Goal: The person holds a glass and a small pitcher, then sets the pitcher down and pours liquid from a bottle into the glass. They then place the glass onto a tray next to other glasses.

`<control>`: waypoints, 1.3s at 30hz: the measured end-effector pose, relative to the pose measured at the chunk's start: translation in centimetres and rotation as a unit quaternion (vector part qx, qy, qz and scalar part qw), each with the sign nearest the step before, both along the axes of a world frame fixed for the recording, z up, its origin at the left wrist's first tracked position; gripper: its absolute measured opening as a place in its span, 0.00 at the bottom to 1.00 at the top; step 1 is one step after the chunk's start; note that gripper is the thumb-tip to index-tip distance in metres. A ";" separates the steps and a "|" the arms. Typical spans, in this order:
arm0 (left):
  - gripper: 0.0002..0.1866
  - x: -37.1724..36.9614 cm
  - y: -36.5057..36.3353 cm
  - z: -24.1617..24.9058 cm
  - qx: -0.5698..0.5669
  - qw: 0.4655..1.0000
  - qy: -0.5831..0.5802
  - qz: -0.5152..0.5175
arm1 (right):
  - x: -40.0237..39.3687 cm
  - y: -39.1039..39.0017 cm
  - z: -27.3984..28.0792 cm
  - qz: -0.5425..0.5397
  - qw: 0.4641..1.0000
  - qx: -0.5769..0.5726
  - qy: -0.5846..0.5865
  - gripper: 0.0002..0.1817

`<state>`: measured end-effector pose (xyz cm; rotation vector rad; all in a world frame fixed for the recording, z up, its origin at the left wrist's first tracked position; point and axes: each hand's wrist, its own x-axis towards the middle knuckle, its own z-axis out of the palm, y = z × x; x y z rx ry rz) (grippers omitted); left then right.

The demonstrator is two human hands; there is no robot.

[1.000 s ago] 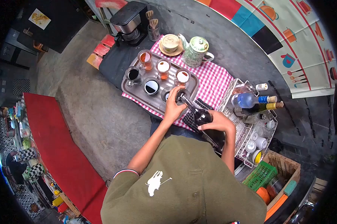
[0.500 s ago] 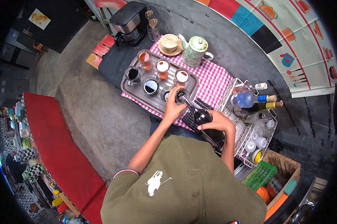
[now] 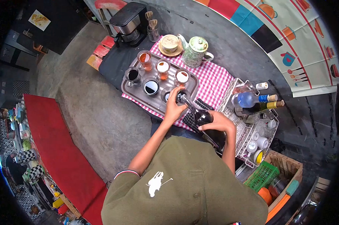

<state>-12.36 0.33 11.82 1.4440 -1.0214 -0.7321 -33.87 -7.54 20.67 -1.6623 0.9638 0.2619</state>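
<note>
My right hand [image 3: 220,122] grips the round body of a glass flask [image 3: 202,117] that holds dark liquid. The flask lies tilted, with its narrow neck pointing up and left to a small glass cup [image 3: 182,96]. Around that cup my left hand [image 3: 174,107] is closed, at the near right edge of a metal tray [image 3: 135,97]. Another glass cup [image 3: 167,96] is partly hidden behind my left fingers. Also on the tray are a cup of dark liquid [image 3: 151,87], a dark-filled glass mug [image 3: 133,76] and several cups of reddish-brown drink [image 3: 163,70].
A green patterned teapot [image 3: 194,56] and a lidded bowl [image 3: 170,44] stand behind the tray on a pink checked cloth [image 3: 216,80]. A white wire rack [image 3: 229,100] with corked bottles is at right. The coffee maker [image 3: 129,24] stands far left; a wooden crate [image 3: 295,165] sits lower right.
Both hands, the flask and the cup keep almost the same places. The whole view has shifted very slightly.
</note>
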 end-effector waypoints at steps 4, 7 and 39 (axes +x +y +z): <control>0.37 0.0 -0.1 -0.2 -0.002 1.000 0.010 -0.003 | -0.2 0.0 -0.5 -0.004 1.000 0.005 -0.017 0.41; 0.37 0.1 0.0 -0.3 0.000 1.000 0.014 -0.005 | -0.1 0.1 -0.5 -0.011 1.000 0.003 -0.022 0.41; 0.38 0.6 -2.4 0.0 -0.029 0.996 0.079 -0.039 | -0.1 -0.1 -0.4 -0.046 0.993 -0.104 -0.033 0.38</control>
